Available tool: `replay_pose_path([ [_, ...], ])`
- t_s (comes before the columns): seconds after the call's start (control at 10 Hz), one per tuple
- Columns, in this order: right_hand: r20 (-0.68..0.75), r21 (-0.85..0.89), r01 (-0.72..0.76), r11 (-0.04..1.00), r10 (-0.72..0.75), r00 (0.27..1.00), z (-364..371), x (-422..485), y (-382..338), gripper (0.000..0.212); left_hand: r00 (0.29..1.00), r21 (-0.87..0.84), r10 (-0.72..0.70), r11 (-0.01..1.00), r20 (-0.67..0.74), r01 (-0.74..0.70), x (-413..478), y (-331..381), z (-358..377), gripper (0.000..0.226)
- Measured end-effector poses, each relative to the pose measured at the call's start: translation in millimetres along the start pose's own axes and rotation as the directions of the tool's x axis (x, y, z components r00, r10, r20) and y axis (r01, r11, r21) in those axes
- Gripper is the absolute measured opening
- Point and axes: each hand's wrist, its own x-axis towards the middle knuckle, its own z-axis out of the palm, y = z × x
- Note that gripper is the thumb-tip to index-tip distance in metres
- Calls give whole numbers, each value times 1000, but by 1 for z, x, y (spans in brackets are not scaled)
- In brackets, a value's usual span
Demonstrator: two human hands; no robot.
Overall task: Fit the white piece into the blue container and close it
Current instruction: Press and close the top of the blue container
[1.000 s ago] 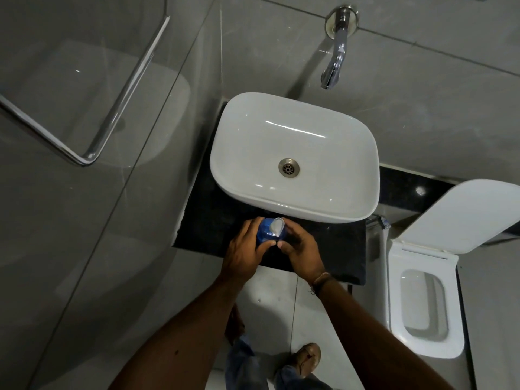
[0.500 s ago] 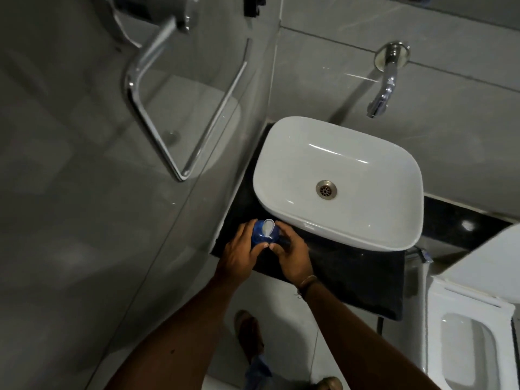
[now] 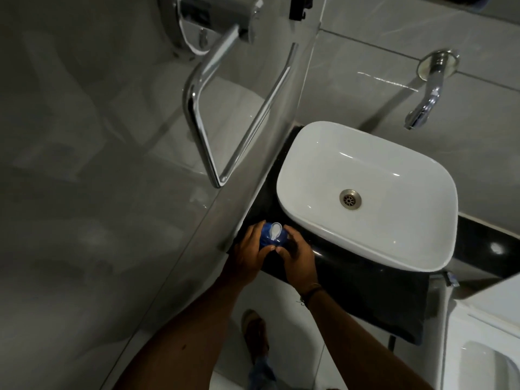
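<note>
Blue container (image 3: 281,240): small, rounded, glossy deep blue; only its top and upper sides show.
Container position: over the front left corner of the black surface (image 3: 365,280), just in front of the white basin's near rim.
White piece (image 3: 274,229): pale, translucent white, spoon-like, with a rounded upper end narrowing downward.
White piece position: on top of the container, tilted, its rounded end raised and its narrow end at the container's top.
Closure: cannot tell.
</note>
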Motion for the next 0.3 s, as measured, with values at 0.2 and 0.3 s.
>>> replay_pose_path([
  [0.2, 66, -30, -19, 999, 20, 998, -2, -1, 0, 66, 1000, 21, -16, 1000, -7, 16, -1, -1, 1, 72],
  [0.3, 50, 4, -61, 998, 60, 997, -12, -13, -8, 88, 995, 125, 31, 992, -96, -19, -9, 5, -6, 79],
])
